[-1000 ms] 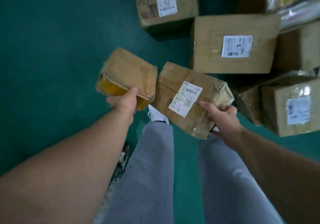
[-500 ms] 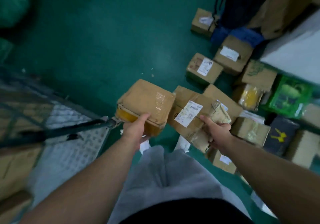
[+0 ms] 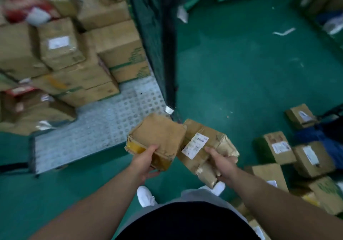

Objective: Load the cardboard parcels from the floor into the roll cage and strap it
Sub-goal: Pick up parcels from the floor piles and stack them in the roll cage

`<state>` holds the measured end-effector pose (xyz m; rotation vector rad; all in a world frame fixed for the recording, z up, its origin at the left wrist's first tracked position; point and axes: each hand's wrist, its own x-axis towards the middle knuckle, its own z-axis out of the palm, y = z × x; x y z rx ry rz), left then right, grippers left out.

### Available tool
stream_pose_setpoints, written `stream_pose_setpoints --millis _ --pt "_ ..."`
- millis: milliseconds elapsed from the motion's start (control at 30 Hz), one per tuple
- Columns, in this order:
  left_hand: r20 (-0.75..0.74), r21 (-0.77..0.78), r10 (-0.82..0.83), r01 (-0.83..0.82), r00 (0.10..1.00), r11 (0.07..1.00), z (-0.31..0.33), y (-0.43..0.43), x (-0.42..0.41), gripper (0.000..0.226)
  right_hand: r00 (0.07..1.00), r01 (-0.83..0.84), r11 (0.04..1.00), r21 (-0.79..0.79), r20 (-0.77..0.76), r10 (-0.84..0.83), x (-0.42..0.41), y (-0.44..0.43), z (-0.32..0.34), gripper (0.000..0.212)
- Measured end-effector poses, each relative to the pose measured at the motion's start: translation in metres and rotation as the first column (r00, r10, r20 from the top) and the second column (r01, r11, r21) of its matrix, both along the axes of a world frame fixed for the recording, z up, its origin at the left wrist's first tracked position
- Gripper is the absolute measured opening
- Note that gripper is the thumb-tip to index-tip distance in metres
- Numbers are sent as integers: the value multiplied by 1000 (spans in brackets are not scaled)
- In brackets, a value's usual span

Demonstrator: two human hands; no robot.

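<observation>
Holding, left hand (image 3: 143, 162): thumb on top and fingers curled under the near edge of the small brown parcel (image 3: 159, 135), whose yellow-taped side faces 7 o'clock.
Right hand (image 3: 221, 163): thumb laid along the top and fingers wrapped under the near end of the crumpled parcel (image 3: 209, 133).
White label (image 3: 194, 145): stuck on top of the crumpled parcel, just at 10 o'clock of the right thumb.
Pair in the air: the small brown parcel sits at 9 o'clock of the crumpled parcel. Their inner edges meet or nearly meet, and I cannot tell which.
Roll cage (image 3: 31, 146): at 10 o'clock of the hands, its open side toward the person.
Base plate (image 3: 104, 128): pale and perforated, with its near right corner just beyond the small brown parcel.
Mesh wall (image 3: 148, 26): dark green, rising at 12 o'clock of the hands.
Stacked parcels (image 3: 115, 42): piled inside the cage at 10 to 11 o'clock, blurred.
Floor parcels (image 3: 278, 146): clustered on the green floor (image 3: 232, 72) at 3 to 4 o'clock of the right hand.
White shoe (image 3: 145, 196): at 6 o'clock of the left hand, on the floor.
</observation>
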<state>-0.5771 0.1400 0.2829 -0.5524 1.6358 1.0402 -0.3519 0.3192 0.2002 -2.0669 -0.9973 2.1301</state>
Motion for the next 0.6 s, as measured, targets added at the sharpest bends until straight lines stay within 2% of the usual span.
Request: stream_pose_setpoints --millis 133,167,267,333,433,533,600 --pt "69 43 274 -278 959 960 3 -96 -56 38 995 -102 992 74 -5 103 -96 -83 16 106" --pt "83 54 337 -342 938 938 2 -122 -73 40 992 -120 988 94 -18 122 -121 -102 6 110" --pt "92 82 438 -445 894 892 11 -176 -114 48 985 -168 982 88 -18 170 -186 -138 0 138" --pt "96 123 519 -528 849 840 20 -196 -138 45 984 -173 981 91 -35 176 -229 -155 25 142" --pt "93 182 565 -572 820 800 33 -205 -182 39 983 -152 987 49 -94 156 -289 -166 65 141" --pt "87 243 569 -572 817 784 39 -187 -227 46 988 -81 996 30 -131 84 -332 -148 69 124" --pt "63 280 592 -584 803 762 40 -166 -258 44 986 -94 996 6 -139 94 -362 -127 66 125"
